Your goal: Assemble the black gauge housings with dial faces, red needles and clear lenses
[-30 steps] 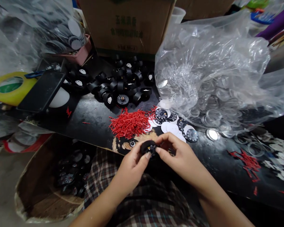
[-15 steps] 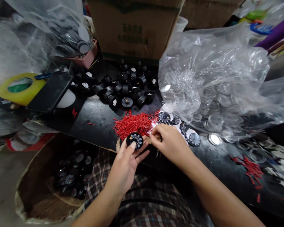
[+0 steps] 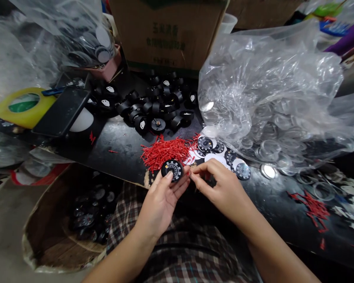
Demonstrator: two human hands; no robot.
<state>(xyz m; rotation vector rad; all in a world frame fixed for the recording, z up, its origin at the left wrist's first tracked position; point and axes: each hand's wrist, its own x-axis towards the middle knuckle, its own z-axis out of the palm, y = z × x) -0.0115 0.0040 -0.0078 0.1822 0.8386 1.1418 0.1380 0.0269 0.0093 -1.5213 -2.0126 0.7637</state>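
Angling in from the left, a bare left hand [image 3: 159, 206] is closed on a round black gauge [image 3: 175, 168] with a white-marked dial, the thumb laid on its face and the fingers extended beneath and past its right edge. The gauge is tilted face-up; no long axis is offered by its round shape. Just beyond it, a heap of thin red slivers [image 3: 162, 151] is spread on the black tabletop [image 3: 115, 137], their lengths pointed every way. Rightward of the gauge, at the left fingertips, a small red piece [image 3: 188, 173] appears to be pinched by the thumb and forefinger of the bare right hand [image 3: 221, 184]; its axis cannot be told. The dial is thus set just leftward of that pinch, apart from it. Beyond the right hand, flat round black and white discs [image 3: 205, 144] are scattered.
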